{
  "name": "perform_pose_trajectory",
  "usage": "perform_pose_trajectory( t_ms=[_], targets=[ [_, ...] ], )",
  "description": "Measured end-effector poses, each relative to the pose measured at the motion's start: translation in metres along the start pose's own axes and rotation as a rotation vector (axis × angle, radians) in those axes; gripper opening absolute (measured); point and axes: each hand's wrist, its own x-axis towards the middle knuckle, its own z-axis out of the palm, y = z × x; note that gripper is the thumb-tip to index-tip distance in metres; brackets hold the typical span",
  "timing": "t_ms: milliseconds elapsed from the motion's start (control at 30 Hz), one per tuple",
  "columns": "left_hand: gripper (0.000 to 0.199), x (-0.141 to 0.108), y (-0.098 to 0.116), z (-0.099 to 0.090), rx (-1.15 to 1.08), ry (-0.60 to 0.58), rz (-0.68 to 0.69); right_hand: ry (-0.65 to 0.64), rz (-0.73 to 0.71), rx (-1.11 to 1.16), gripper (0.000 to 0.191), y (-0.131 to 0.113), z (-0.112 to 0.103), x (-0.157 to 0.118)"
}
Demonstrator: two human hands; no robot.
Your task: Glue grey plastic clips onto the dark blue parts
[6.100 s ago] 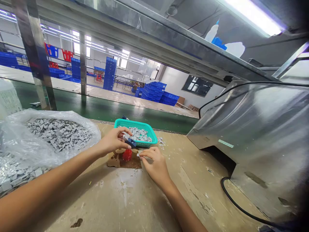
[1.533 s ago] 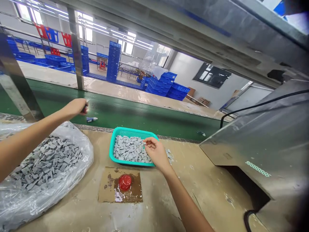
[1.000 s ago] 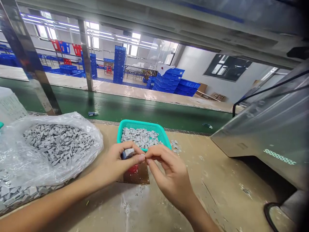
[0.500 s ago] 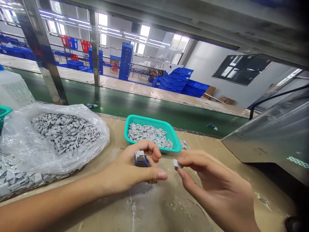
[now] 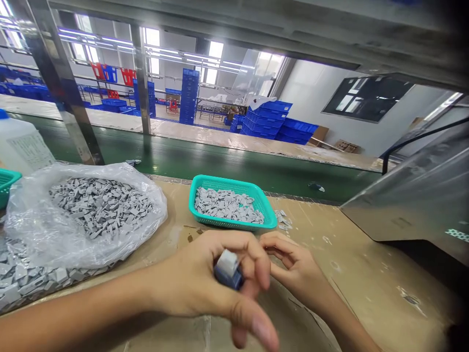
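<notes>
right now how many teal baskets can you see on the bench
2. One teal basket sits mid-bench beyond the hands, filled with grey parts. A second teal basket is cut off by the left frame edge, behind the clear bag. Others may be out of view.

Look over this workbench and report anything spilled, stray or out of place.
A few small grey parts lie loose on the bench just right of the teal basket, outside it. One dark piece sits alone on the green belt. The bench surface is stained and scuffed. Nothing else stands out.
</notes>
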Motion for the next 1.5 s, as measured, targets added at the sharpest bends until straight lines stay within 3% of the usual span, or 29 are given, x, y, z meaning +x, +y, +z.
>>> perform_pose_trajectory(
  t_ms=[133,200,367,433,600,767,933,1233,1367,1500],
  targets=[
    [0.027,0.001,0.009,-0.016,0.234,0.265,-0.141,-0.049,0.000,-0.109,0.012,0.005,0.012,-0.001],
    [0.024,-0.001,0.012,-0.024,0.218,0.321,-0.201,-0.053,-0.039,-0.164,0.011,0.006,0.017,-0.002],
    [0.011,-0.009,0.013,-0.025,0.102,0.141,-0.265,-0.061,-0.154,-0.258,0.013,0.006,0.024,-0.003],
    [0.015,-0.010,0.012,-0.023,0.116,0.129,-0.267,-0.058,-0.187,-0.277,0.014,0.006,0.025,-0.004],
    [0.025,-0.008,0.012,-0.025,0.136,0.158,-0.274,-0.088,-0.244,-0.301,0.017,0.007,0.023,-0.005],
    [0.015,-0.006,0.009,-0.028,0.140,0.230,-0.160,-0.081,-0.236,-0.323,0.016,0.007,0.024,-0.008],
    [0.014,-0.003,0.003,-0.025,0.157,0.202,-0.158,-0.079,-0.215,-0.339,0.019,0.006,0.026,-0.009],
    [0.013,-0.002,0.001,-0.022,0.108,0.301,-0.135,-0.068,-0.205,-0.426,0.021,0.005,0.028,-0.008],
    [0.015,-0.002,0.001,-0.016,0.054,0.366,-0.104,-0.098,-0.271,-0.439,0.021,0.006,0.027,-0.009],
    [0.020,0.000,0.005,-0.014,-0.074,0.319,-0.042,-0.051,-0.398,-0.452,0.015,0.013,0.025,-0.003]
  ],
)
